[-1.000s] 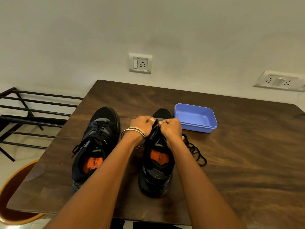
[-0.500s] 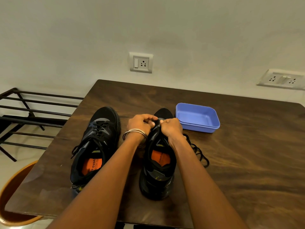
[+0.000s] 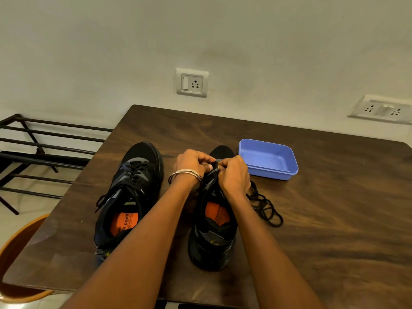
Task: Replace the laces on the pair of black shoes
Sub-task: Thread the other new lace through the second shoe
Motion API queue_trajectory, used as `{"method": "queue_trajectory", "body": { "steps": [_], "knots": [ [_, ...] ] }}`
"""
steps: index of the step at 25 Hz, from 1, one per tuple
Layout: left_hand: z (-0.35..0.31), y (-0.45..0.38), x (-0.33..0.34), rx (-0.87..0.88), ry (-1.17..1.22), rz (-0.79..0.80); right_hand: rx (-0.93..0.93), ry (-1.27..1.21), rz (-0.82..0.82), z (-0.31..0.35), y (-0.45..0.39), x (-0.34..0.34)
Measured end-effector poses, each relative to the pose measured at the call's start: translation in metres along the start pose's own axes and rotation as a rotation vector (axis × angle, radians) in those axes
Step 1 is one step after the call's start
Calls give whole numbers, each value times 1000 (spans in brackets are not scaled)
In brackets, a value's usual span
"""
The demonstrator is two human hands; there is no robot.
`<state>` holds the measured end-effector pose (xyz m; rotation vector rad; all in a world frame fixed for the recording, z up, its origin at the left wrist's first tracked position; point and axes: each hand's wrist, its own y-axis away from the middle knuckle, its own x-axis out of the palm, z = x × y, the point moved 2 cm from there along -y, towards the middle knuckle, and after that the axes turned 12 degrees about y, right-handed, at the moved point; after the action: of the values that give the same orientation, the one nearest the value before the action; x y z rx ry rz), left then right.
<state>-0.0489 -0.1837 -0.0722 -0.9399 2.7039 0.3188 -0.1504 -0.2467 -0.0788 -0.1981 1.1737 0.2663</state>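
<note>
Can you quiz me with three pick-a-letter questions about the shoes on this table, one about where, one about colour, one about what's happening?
1. Where does the loose black lace lie?
A. In the blue plastic tub
B. On the brown wooden table, right of the right black shoe
C. On the floor

2. What colour are the shoes' insoles?
A. Orange
B. Green
C. White

3. What is happening to the right black shoe?
A. It sits untouched
B. It is upside down
C. Both hands grip its front

Answers: 1 B, the lace coils beside that shoe. 2 A, orange shows inside both. 3 C, the left hand and right hand pinch its upper; the left black shoe sits laced.
</note>
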Motion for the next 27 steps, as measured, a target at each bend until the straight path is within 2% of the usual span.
{"method": "queue_trajectory", "body": {
  "steps": [4, 8, 10, 16, 18, 19, 21, 22, 23, 25, 27],
  "knots": [
    [0, -1, -2, 11, -9, -11, -108, -19, 10, -10, -8, 5],
    [-1, 3, 4, 51, -131, -185, -153, -181, 110, -11, -11, 0],
    [-1, 2, 7, 66, -167, -217, -166, -215, 164, -10, -13, -5],
    [-4, 4, 13, 170, -291, -131, -137, -115, 183, -3, -11, -13],
    [-13, 3, 5, 152, -84, -217, -113, -152, 206, -8, -12, -16],
    [-20, 2, -1, 98, 142, -275, -101, -197, 225, -12, -12, -17],
    [-42, 5, -15, -54, 742, -314, -78, -264, 244, -16, -10, -18],
    [-59, 9, -23, -72, 1008, -297, -67, -270, 240, -16, -10, -18],
    [-77, 13, -33, -25, 1176, -289, -61, -265, 235, -16, -10, -18],
    [-105, 18, -51, 145, 1284, -295, -71, -227, 218, -13, -7, -18],
    [-115, 24, -57, 268, 1145, -269, -77, -222, 209, -13, -5, -19]
  ]
}}
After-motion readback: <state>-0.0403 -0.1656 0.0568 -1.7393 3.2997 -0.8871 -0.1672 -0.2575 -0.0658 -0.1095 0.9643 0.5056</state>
